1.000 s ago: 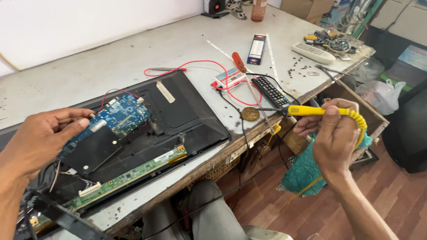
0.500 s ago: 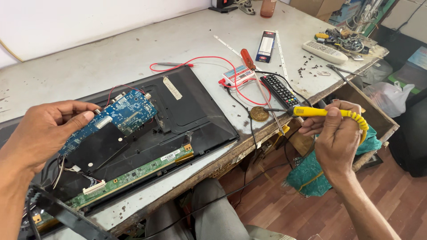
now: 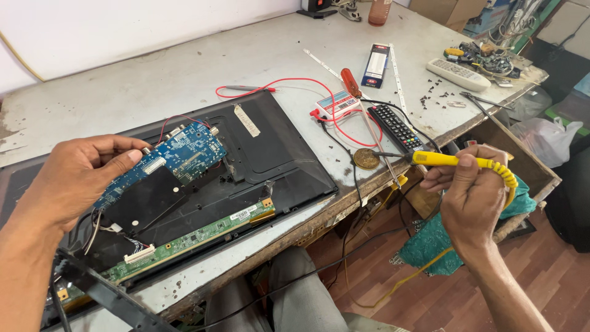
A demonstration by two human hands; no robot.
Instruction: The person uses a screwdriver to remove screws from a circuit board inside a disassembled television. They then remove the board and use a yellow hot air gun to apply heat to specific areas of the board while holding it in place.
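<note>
**Soldering iron held ready over the tin while the board was steadied**

The left hand point(image 3: 77, 181) rested on the blue circuit board point(image 3: 169, 160), its fingers point(image 3: 126, 157) pressed flat against the board's left edge, steadying it rather than clenched around it. The board sat on the black back panel of an opened flat screen point(image 3: 270, 166), which lay face down on the grey table point(image 3: 153, 86), with a long green strip board point(image 3: 196, 237) along the panel's near edge.

The right hand point(image 3: 470, 197) was closed around the yellow handle of a soldering iron point(image 3: 439, 160), held like a pen off the table's near edge. Its metal tip pointed left toward a small round tin point(image 3: 366, 158) lying on the table just beyond it; whether the tip touched the tin could not be told.

Near the tin lay a black remote control point(image 3: 396, 128), a small red-and-white meter point(image 3: 338, 104) with red leads looping back toward the panel, and a red-handled screwdriver point(image 3: 351, 83). A white remote point(image 3: 458, 74) lay farther right.

By the look of it, the step in hand was readying the iron's tip before work on the board. The next move would call for carrying the hot tip well across to the blue board, clear of the meter leads, while the left hand kept the board from shifting.
</note>
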